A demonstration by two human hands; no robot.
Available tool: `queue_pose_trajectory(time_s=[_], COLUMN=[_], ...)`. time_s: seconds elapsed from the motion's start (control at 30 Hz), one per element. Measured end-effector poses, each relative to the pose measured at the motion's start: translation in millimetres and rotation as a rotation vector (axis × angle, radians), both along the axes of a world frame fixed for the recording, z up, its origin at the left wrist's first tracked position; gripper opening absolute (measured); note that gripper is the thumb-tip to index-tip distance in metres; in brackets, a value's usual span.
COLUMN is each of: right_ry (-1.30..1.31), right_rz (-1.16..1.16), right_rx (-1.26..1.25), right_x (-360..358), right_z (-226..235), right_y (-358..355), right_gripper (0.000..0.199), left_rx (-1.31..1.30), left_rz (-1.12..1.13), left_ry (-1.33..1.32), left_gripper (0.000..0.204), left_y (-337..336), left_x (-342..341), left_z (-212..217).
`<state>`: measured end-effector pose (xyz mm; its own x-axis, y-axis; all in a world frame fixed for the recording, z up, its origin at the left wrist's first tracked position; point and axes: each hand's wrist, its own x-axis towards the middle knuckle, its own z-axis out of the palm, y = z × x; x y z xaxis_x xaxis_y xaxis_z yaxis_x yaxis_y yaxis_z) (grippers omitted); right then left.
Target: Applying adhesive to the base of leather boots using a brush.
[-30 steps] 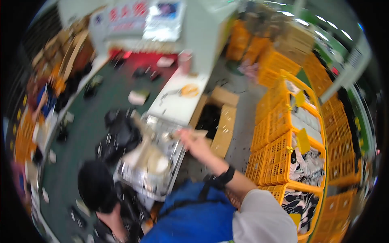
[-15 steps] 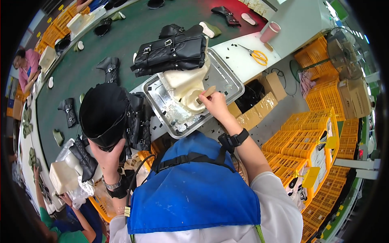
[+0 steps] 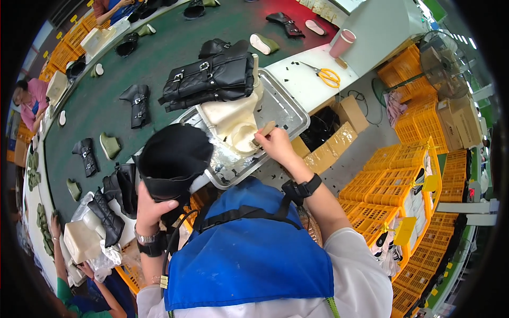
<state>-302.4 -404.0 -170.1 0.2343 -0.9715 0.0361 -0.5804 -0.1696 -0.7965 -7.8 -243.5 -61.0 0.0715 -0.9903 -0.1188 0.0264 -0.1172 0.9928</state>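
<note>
My left hand (image 3: 151,209) is closed round a black boot (image 3: 177,153), its wide opening tipped up toward me. The boot is left of a metal tray (image 3: 302,117), overlapping the tray's near left side. A cream plastic container (image 3: 228,114) with a round cup-like mouth rests in the tray. At that mouth my right hand (image 3: 277,146) pinches the wooden handle of a brush (image 3: 269,128); the bristle end is low in the mouth and partly hidden. Folded black buckled boot uppers (image 3: 212,79) lie on top of the container's far end.
A green conveyor belt (image 3: 114,143) carries black boots and green shoes (image 3: 110,146). Yellow-handled scissors (image 3: 327,77) and a pink cup (image 3: 343,43) stand on the white table. Yellow crates (image 3: 371,185) are stacked right; an open carton (image 3: 339,143) sits below. Co-workers sit at left.
My left hand has brought the boot rightward to the tray, away from another black boot at left. My right hand stays at the container's mouth with the brush. Shoes on the belt have shifted.
</note>
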Motion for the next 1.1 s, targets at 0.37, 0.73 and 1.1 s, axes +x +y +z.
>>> queue_pose_trajectory(time_s=[0.37,0.73,1.1], right_ry=[-0.700,-0.443,-0.371], right_rz=[-0.041,0.685,0.439], right_rx=[0.407,-0.325,-0.231], right_x=[-24,45,42], right_z=[64,168,148], right_y=[-19,5,12], right_gripper=[0.017,0.007,0.008], left_rx=[0.086,0.128,0.012], left_rz=[-0.275,-0.434,-0.243], left_ry=[0.190,0.208,0.166], left_gripper=[0.072,0.080,0.085], left_y=[-24,-28,-18], left_x=[-16,-24,-12], left_z=[-8,-2,-12])
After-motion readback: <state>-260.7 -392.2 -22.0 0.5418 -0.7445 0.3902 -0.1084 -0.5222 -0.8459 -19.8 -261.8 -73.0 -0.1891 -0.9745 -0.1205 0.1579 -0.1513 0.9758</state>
